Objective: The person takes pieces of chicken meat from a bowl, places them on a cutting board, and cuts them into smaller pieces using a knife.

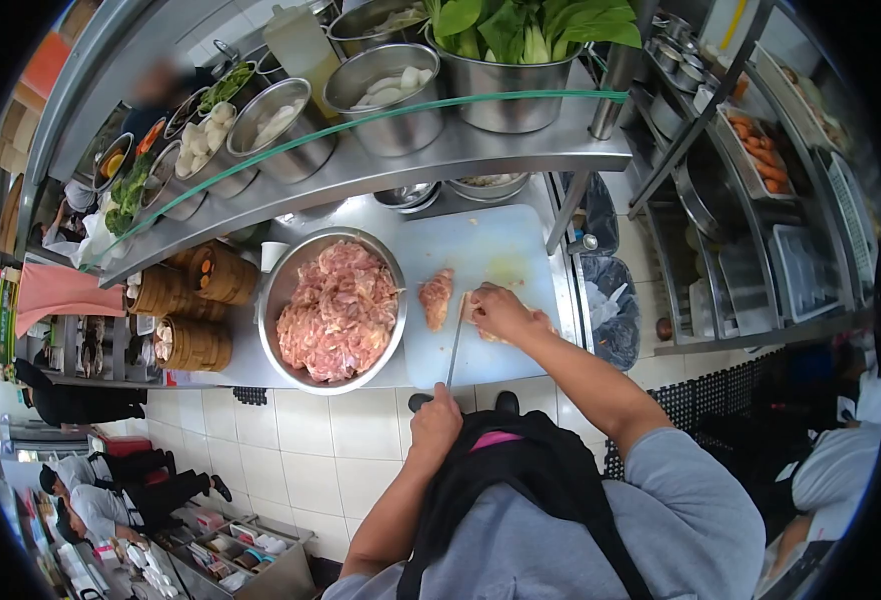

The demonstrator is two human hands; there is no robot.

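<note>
My left hand [437, 424] is closed around the handle of a knife at the near edge of the cutting board [521, 235]. The knife blade [457, 343] points away from me across the board. My right hand [499, 312] presses a piece of raw chicken [544, 322] on the board, its fingertips close to the blade; the hand hides much of this piece. Left of the blade lies another piece of raw chicken [436, 299]. Beside the board stands a large steel bowl [266, 330] heaped with raw chicken pieces [336, 310].
A steel shelf [391, 170] above the counter holds several metal pots, one with leafy greens [536, 25]. Bamboo steamers [196, 345] stand left of the bowl. A lined bin [611, 325] is right of the counter. Other people [111, 490] are at lower left and at right.
</note>
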